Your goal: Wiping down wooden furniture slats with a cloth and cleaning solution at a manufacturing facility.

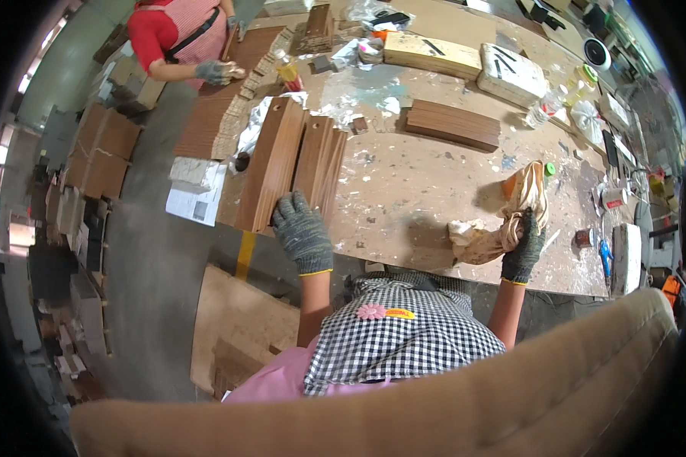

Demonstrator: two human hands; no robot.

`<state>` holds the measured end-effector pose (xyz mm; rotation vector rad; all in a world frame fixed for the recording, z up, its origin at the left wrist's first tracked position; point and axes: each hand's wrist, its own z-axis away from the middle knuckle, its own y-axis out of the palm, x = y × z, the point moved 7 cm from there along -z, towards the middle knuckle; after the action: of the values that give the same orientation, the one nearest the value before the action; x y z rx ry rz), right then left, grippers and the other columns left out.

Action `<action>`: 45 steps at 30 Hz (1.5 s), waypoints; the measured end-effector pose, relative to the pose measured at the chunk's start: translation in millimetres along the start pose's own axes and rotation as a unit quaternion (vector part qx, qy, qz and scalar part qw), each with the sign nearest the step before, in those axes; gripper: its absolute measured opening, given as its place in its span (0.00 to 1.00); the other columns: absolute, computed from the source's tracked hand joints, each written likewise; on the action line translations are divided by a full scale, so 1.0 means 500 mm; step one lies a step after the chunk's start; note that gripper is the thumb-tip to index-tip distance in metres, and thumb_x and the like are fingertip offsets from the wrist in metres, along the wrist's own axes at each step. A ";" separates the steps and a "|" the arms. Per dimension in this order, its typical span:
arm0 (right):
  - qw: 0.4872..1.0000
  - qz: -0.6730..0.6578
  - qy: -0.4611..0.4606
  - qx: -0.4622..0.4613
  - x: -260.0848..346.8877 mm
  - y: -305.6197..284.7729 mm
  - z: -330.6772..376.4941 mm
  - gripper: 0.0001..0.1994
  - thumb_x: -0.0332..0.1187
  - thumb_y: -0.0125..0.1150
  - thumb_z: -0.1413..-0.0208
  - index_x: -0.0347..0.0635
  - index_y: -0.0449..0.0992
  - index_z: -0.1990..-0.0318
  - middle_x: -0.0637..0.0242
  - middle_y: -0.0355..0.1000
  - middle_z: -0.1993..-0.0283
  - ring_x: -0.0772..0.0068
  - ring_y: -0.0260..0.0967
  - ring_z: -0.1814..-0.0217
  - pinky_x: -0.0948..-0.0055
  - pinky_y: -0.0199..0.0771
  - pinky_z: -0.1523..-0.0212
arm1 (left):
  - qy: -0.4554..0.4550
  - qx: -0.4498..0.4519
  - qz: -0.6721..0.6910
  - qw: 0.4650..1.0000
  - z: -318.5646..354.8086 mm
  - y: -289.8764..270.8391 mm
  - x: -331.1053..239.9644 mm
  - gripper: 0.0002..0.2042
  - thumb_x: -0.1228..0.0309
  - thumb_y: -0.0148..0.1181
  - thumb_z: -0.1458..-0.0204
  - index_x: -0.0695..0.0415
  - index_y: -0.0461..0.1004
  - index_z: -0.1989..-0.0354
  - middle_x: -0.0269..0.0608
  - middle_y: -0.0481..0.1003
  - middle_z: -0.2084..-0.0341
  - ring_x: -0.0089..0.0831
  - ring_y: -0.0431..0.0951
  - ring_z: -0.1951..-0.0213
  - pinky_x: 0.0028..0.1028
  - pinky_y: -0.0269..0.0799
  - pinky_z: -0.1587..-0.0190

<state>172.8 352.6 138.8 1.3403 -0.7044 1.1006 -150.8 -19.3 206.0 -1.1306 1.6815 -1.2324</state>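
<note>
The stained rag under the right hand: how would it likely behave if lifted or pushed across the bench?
The rag lies bunched and twisted under the right hand, so it would probably hang limp. It looks light. Its crusted stains suggest stiff patches, and on the rough, paint-spattered bench it would likely drag rather than slide.

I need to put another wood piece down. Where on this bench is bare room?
Bare bench top lies between the upright wood panels under the left hand and the rag in the right hand, below the stacked slats. The far edge and right end are crowded.
</note>
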 end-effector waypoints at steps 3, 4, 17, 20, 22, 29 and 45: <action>1.000 -0.006 -0.004 0.007 -0.009 -0.024 -0.007 0.20 0.30 0.64 0.41 0.38 0.70 0.42 0.66 0.75 0.58 0.75 0.74 0.59 0.74 0.76 0.59 | 0.095 -0.086 0.055 0.990 -0.001 -0.025 -0.071 0.25 0.64 0.64 0.47 0.57 0.70 0.40 0.47 0.68 0.42 0.48 0.67 0.41 0.47 0.64 0.39; 1.000 -0.004 -0.015 -0.022 0.005 -0.059 -0.002 0.20 0.30 0.64 0.41 0.38 0.70 0.41 0.66 0.75 0.58 0.75 0.74 0.59 0.75 0.76 0.59 | 0.181 -0.121 0.132 0.967 -0.014 -0.025 -0.146 0.25 0.66 0.63 0.47 0.56 0.70 0.40 0.45 0.67 0.41 0.47 0.66 0.40 0.47 0.64 0.38; 0.995 0.046 -0.040 -0.081 0.118 -0.145 0.082 0.23 0.31 0.62 0.39 0.36 0.68 0.38 0.64 0.74 0.52 0.73 0.73 0.53 0.73 0.76 0.52 | 0.221 0.166 0.262 0.925 -0.250 0.425 -0.517 0.44 0.59 0.66 0.49 0.63 0.48 0.29 0.65 0.58 0.34 0.57 0.61 0.33 0.44 0.59 0.32; 0.991 0.025 -0.048 -0.122 0.119 -0.203 0.083 0.22 0.31 0.63 0.40 0.37 0.69 0.40 0.63 0.75 0.55 0.71 0.75 0.57 0.71 0.79 0.57 | 0.162 0.122 0.259 0.944 -0.264 0.464 -0.514 0.37 0.60 0.68 0.50 0.58 0.57 0.34 0.63 0.67 0.42 0.57 0.72 0.43 0.46 0.71 0.41; 0.989 0.002 -0.039 -0.140 0.118 -0.222 0.088 0.21 0.31 0.63 0.41 0.39 0.70 0.40 0.62 0.77 0.60 0.69 0.77 0.62 0.69 0.81 0.61 | 0.131 0.109 0.316 0.933 -0.266 0.469 -0.501 0.36 0.62 0.71 0.53 0.60 0.62 0.36 0.63 0.70 0.45 0.57 0.71 0.43 0.44 0.68 0.40; 0.994 0.035 -0.048 -0.091 0.130 -0.176 0.088 0.20 0.31 0.62 0.40 0.38 0.69 0.41 0.63 0.77 0.58 0.68 0.78 0.59 0.70 0.81 0.60 | 0.123 0.132 0.319 0.930 -0.267 0.454 -0.482 0.30 0.63 0.70 0.51 0.61 0.67 0.41 0.59 0.73 0.47 0.55 0.73 0.45 0.44 0.70 0.43; 0.753 0.527 -0.391 -0.055 0.310 0.066 -0.094 0.19 0.40 0.68 0.44 0.36 0.75 0.53 0.50 0.75 0.55 0.46 0.72 0.53 0.59 0.71 0.52 | 0.297 0.086 0.387 0.869 -0.208 0.420 -0.476 0.14 0.69 0.67 0.51 0.58 0.78 0.57 0.52 0.76 0.59 0.50 0.76 0.54 0.40 0.72 0.48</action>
<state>190.9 427.4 285.4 1.2543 -2.3209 1.2551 -214.5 266.9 46.2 0.1185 2.0986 -1.1896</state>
